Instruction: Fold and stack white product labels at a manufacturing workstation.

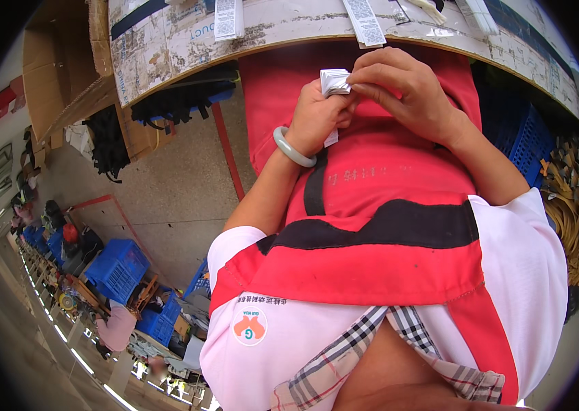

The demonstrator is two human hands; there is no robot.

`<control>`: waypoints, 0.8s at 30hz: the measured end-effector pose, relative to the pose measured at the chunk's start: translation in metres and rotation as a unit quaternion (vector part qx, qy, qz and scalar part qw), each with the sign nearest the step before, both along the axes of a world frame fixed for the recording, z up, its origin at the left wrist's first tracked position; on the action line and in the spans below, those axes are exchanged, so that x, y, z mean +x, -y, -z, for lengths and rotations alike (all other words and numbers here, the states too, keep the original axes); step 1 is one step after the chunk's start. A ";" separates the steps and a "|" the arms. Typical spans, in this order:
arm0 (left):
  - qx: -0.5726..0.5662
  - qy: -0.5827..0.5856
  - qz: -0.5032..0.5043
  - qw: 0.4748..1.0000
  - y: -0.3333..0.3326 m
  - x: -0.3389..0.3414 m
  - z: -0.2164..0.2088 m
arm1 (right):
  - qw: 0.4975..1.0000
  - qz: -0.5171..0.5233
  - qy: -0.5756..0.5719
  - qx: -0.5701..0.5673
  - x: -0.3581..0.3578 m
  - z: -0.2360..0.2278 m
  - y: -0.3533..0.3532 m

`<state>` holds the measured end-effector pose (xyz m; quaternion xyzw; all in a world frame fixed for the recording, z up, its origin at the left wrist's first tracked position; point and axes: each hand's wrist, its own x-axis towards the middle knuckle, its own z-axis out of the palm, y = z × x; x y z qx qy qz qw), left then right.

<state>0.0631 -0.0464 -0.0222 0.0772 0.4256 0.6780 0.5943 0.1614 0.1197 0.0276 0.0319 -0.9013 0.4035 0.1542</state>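
Note:
My left hand is closed around a small stack of folded white labels, held upright over the red apron, short of the table edge. A white end of label strip pokes out below that fist. The thumb and fingers of my right hand pinch the right edge of the stack; the exact contact is partly hidden by the fingers. On the table beyond my hands lie a printed label bundle at the left and another label bundle nearer the middle.
An open cardboard box stands left of the table. Black straps hang beneath its edge. A blue crate and a heap of tan strips sit at the right. Farther left are blue crates and a person in pink.

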 end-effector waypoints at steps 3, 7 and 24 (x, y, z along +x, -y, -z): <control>-0.008 0.005 0.002 1.000 0.000 0.000 -0.001 | 1.000 -0.001 -0.002 0.001 0.001 0.000 0.001; -0.016 0.037 0.000 0.999 0.000 -0.001 -0.002 | 0.999 -0.012 0.009 -0.029 0.001 -0.001 0.001; -0.041 -0.045 0.041 0.997 -0.002 0.005 -0.003 | 0.985 -0.038 0.141 -0.090 -0.013 0.002 -0.011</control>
